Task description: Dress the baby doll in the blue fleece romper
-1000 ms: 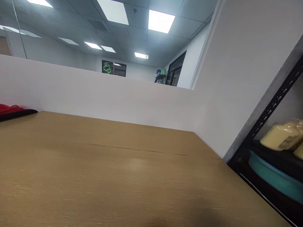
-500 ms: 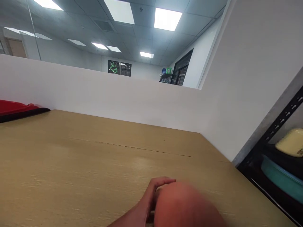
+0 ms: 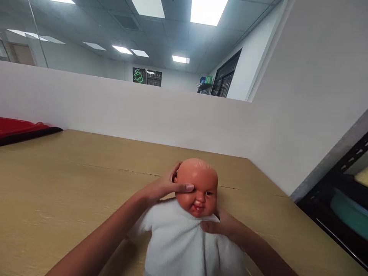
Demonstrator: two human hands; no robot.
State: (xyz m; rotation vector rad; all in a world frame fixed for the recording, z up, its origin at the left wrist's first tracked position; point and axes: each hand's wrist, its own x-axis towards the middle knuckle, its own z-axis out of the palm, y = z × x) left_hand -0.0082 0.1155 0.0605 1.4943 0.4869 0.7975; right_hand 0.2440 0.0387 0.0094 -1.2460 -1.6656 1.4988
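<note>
You have a baby doll (image 3: 195, 191) facing you, low and just right of centre on the wooden counter (image 3: 71, 180). Your left hand (image 3: 163, 188) wraps the doll's head from the 9 o'clock side, grip clasped on it, thumb laid across the brow and fingers (image 3: 176, 168) curled behind the crown. Your right hand (image 3: 224, 226) sits at the doll's 5 o'clock, under the chin, its grip pinching the collar of the white fleece garment (image 3: 184, 241) that covers the body; the palm is hidden, so how tightly it holds cannot be told. The garment spreads toward 6 o'clock and runs off the bottom edge. At 10 o'clock, well apart, a red and black tray (image 3: 23, 128) lies against the white partition (image 3: 115, 111). At 3 o'clock a black metal shelf (image 3: 330, 191) holds a teal dish (image 3: 350, 211).
</note>
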